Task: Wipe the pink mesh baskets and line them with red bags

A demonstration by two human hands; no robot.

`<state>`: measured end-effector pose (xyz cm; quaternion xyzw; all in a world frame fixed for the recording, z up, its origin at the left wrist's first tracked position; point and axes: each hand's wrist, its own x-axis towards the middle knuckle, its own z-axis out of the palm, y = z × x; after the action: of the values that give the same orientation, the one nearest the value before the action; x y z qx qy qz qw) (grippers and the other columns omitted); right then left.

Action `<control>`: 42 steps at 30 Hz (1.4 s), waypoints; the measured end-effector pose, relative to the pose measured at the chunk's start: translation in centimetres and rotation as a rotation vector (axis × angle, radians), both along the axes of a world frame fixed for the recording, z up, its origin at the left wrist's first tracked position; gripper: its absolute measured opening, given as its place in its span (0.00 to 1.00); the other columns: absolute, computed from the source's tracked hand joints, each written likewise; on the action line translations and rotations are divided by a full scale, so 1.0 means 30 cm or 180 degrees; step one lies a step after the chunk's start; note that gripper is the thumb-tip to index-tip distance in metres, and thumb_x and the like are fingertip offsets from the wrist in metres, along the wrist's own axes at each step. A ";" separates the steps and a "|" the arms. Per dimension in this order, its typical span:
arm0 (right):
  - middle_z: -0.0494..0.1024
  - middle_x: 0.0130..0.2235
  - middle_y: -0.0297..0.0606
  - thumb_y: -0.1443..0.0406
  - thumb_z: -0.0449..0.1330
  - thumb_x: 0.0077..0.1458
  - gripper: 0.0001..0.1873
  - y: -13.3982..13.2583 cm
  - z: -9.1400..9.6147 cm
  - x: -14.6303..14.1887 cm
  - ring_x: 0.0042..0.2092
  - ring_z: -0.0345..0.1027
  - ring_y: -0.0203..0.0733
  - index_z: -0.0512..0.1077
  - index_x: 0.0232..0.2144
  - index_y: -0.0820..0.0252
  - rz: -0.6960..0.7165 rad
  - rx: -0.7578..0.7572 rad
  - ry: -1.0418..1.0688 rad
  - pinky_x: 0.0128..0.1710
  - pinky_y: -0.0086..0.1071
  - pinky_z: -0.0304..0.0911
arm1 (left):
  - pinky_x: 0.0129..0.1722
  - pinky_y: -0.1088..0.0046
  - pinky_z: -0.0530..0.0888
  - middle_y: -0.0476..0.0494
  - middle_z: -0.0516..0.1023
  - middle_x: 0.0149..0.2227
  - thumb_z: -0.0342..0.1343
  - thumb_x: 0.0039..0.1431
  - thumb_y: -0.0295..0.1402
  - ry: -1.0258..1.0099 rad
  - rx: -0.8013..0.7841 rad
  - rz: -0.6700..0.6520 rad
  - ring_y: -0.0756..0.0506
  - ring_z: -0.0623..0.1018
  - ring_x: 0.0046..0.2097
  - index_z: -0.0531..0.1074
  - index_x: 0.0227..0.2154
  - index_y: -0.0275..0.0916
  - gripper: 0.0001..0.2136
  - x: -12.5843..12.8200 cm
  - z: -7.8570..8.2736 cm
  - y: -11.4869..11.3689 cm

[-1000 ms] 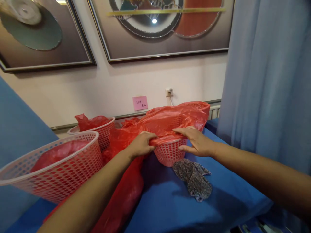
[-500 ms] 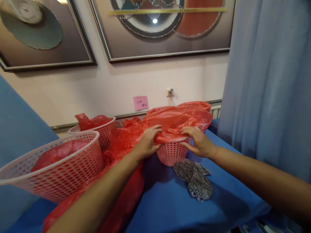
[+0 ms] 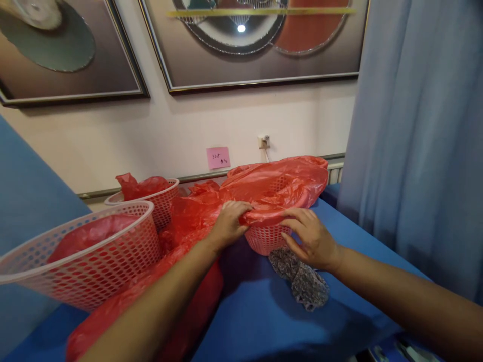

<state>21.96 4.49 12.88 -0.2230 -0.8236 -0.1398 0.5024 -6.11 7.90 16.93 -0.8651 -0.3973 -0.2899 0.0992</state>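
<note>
A small pink perforated basket (image 3: 266, 239) stands on the blue table (image 3: 264, 311), draped with a red plastic bag (image 3: 279, 186). My left hand (image 3: 230, 223) pinches the bag's edge at the basket's near rim. My right hand (image 3: 311, 236) rests beside the basket's right side, fingers curled against the bag's edge and the basket wall. A grey patterned cloth (image 3: 302, 279) lies on the table just under my right hand.
Two more pink baskets lined with red bags sit to the left, one near (image 3: 98, 266) and one further back (image 3: 160, 193). Loose red plastic (image 3: 188, 291) trails down the table's front. A blue curtain (image 3: 418, 125) hangs at right. Framed pictures and a pink note (image 3: 218, 158) are on the wall.
My right hand has slid from the top of the rim down to the basket's right side. The bag now billows higher over the far rim. My left hand keeps its grip.
</note>
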 end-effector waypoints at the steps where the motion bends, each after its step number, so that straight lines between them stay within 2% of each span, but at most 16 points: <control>1: 0.77 0.53 0.49 0.67 0.58 0.66 0.12 -0.003 0.019 -0.007 0.54 0.72 0.52 0.72 0.51 0.59 0.0030 -0.0012 0.0136 0.52 0.49 0.69 | 0.56 0.52 0.72 0.39 0.83 0.51 0.64 0.54 0.27 0.0025 -0.0010 0.0011 0.36 0.80 0.53 0.75 0.48 0.41 0.17 0.014 0.000 -0.004; 5: 0.77 0.53 0.50 0.65 0.61 0.66 0.16 0.034 0.056 -0.025 0.54 0.73 0.55 0.71 0.54 0.59 -0.0236 -0.0022 0.0229 0.53 0.52 0.71 | 0.56 0.51 0.71 0.37 0.82 0.53 0.63 0.55 0.24 0.0008 0.0049 0.0055 0.35 0.79 0.55 0.75 0.49 0.41 0.18 0.069 -0.012 -0.020; 7: 0.79 0.51 0.50 0.65 0.62 0.66 0.13 0.069 0.042 -0.022 0.52 0.74 0.55 0.72 0.52 0.61 -0.0307 0.0080 0.0084 0.51 0.51 0.72 | 0.57 0.50 0.71 0.36 0.81 0.55 0.62 0.54 0.23 -0.0045 0.0114 0.0004 0.35 0.78 0.57 0.74 0.50 0.40 0.20 0.082 -0.022 -0.024; 10: 0.81 0.47 0.49 0.71 0.58 0.67 0.07 0.113 0.007 -0.003 0.48 0.75 0.50 0.73 0.46 0.61 -0.0222 0.0365 0.0053 0.49 0.45 0.73 | 0.59 0.49 0.70 0.34 0.79 0.58 0.61 0.54 0.22 -0.0121 0.0193 -0.0094 0.35 0.77 0.59 0.74 0.53 0.39 0.22 0.080 -0.036 -0.023; 12: 0.81 0.45 0.47 0.72 0.57 0.68 0.06 0.129 -0.011 0.015 0.46 0.75 0.47 0.73 0.44 0.60 -0.0153 0.0471 0.0105 0.48 0.42 0.73 | 0.60 0.48 0.70 0.34 0.77 0.59 0.60 0.54 0.21 -0.0191 0.0263 -0.0136 0.35 0.75 0.61 0.73 0.54 0.39 0.23 0.072 -0.043 -0.018; 16: 0.82 0.44 0.45 0.71 0.58 0.68 0.06 0.120 -0.026 0.044 0.45 0.75 0.46 0.73 0.39 0.59 -0.0166 0.0556 0.0105 0.45 0.41 0.72 | 0.65 0.45 0.67 0.30 0.71 0.65 0.61 0.52 0.21 -0.0381 0.0453 0.0022 0.33 0.69 0.66 0.71 0.58 0.38 0.28 0.058 -0.057 -0.008; 19: 0.81 0.47 0.48 0.71 0.57 0.67 0.07 0.071 -0.027 0.053 0.47 0.75 0.49 0.74 0.37 0.60 -0.0347 0.0514 -0.0127 0.45 0.43 0.69 | 0.66 0.42 0.65 0.30 0.72 0.63 0.64 0.52 0.24 -0.0471 0.0523 0.0278 0.31 0.69 0.66 0.71 0.57 0.38 0.27 0.062 -0.071 -0.005; 22: 0.80 0.48 0.50 0.70 0.57 0.67 0.07 0.011 -0.011 0.037 0.47 0.74 0.50 0.75 0.42 0.62 -0.0275 0.0489 -0.0306 0.44 0.43 0.68 | 0.66 0.44 0.65 0.32 0.75 0.61 0.63 0.52 0.24 -0.0487 0.0520 0.0351 0.32 0.71 0.64 0.72 0.56 0.38 0.25 0.095 -0.086 -0.014; 24: 0.79 0.52 0.52 0.68 0.58 0.66 0.12 -0.006 0.010 0.004 0.50 0.74 0.51 0.73 0.51 0.63 -0.0207 0.0444 -0.0225 0.47 0.44 0.68 | 0.67 0.44 0.64 0.33 0.75 0.61 0.63 0.53 0.25 -0.0509 0.0510 0.0339 0.33 0.71 0.64 0.72 0.56 0.39 0.25 0.132 -0.094 -0.024; 26: 0.78 0.55 0.53 0.66 0.59 0.66 0.18 0.009 0.029 -0.039 0.54 0.73 0.54 0.70 0.57 0.63 -0.0311 0.0191 -0.0144 0.51 0.46 0.67 | 0.67 0.44 0.63 0.34 0.74 0.62 0.62 0.55 0.27 -0.0511 0.0494 0.0288 0.33 0.71 0.64 0.70 0.59 0.40 0.26 0.167 -0.095 -0.031; 28: 0.81 0.51 0.52 0.66 0.59 0.66 0.18 0.053 0.035 -0.076 0.52 0.74 0.55 0.71 0.57 0.63 -0.0524 -0.0209 -0.0284 0.50 0.47 0.66 | 0.68 0.45 0.63 0.32 0.71 0.65 0.62 0.56 0.28 -0.0440 0.0464 0.0183 0.33 0.69 0.66 0.67 0.62 0.40 0.29 0.179 -0.087 -0.027; 31: 0.83 0.42 0.46 0.71 0.55 0.65 0.13 0.136 0.020 -0.075 0.44 0.75 0.51 0.75 0.49 0.62 -0.0669 -0.0608 -0.0579 0.45 0.44 0.63 | 0.68 0.45 0.64 0.29 0.66 0.69 0.62 0.57 0.29 -0.0290 0.0379 0.0162 0.32 0.66 0.70 0.63 0.66 0.37 0.33 0.132 -0.055 0.002; 36: 0.82 0.38 0.41 0.72 0.55 0.63 0.10 0.203 0.007 0.042 0.41 0.74 0.47 0.74 0.42 0.59 -0.0226 -0.0696 -0.0416 0.45 0.40 0.58 | 0.66 0.44 0.69 0.30 0.73 0.63 0.63 0.59 0.31 -0.0126 0.0173 0.0398 0.32 0.72 0.65 0.72 0.57 0.38 0.23 -0.005 0.016 0.040; 39: 0.81 0.35 0.37 0.71 0.55 0.61 0.08 0.197 0.024 0.094 0.38 0.72 0.45 0.73 0.39 0.58 -0.0062 -0.0852 -0.0321 0.45 0.40 0.57 | 0.66 0.44 0.70 0.32 0.73 0.63 0.58 0.60 0.26 -0.0209 0.0424 0.0397 0.33 0.72 0.65 0.71 0.59 0.38 0.23 -0.026 0.041 0.027; 42: 0.79 0.33 0.35 0.74 0.54 0.55 0.10 0.192 0.031 0.119 0.37 0.71 0.43 0.71 0.36 0.57 0.0085 -0.0920 -0.0191 0.45 0.40 0.58 | 0.67 0.44 0.68 0.32 0.71 0.65 0.57 0.56 0.22 -0.0348 0.0627 0.0505 0.33 0.70 0.67 0.72 0.57 0.38 0.24 -0.016 0.044 0.013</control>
<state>25.54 10.27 13.82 -0.2778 -0.8527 -0.0196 0.4421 -6.58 8.31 18.24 -0.7999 -0.4388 -0.3654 0.1845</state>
